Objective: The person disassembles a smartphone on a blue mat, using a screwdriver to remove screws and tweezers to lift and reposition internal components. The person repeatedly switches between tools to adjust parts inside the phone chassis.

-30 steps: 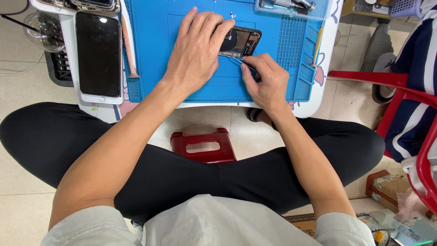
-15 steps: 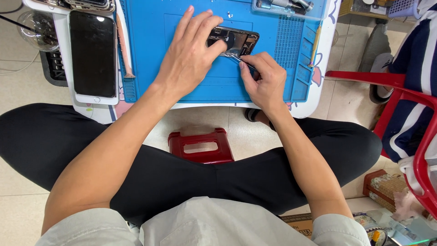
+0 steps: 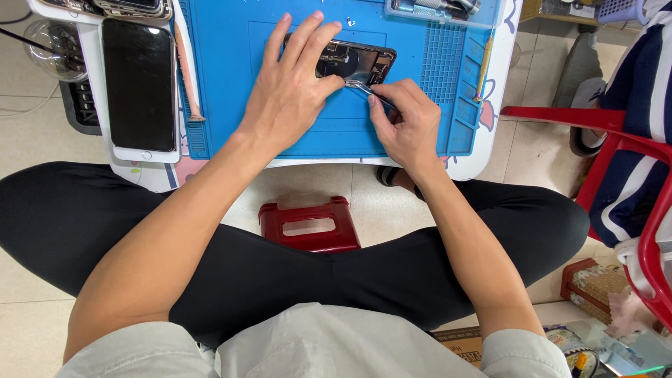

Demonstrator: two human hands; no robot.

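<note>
An opened phone body (image 3: 364, 63) with its insides showing lies on a blue work mat (image 3: 231, 84). My left hand (image 3: 290, 87) rests flat over the phone's left part, fingers spread, pressing it down. My right hand (image 3: 406, 122) pinches metal tweezers (image 3: 364, 87), whose tips touch the phone's near edge beside my left thumb.
A detached phone screen (image 3: 138, 84) lies face up on the white table at the left, next to a thin pink pry tool (image 3: 187, 70). A tool tray (image 3: 434, 8) sits at the mat's far edge. A red stool (image 3: 308, 224) stands under my legs; a red chair (image 3: 630, 161) is at right.
The view has shifted slightly. My left hand's fingers have spread a little further over the phone, and the tweezers stay at the phone's near edge.
</note>
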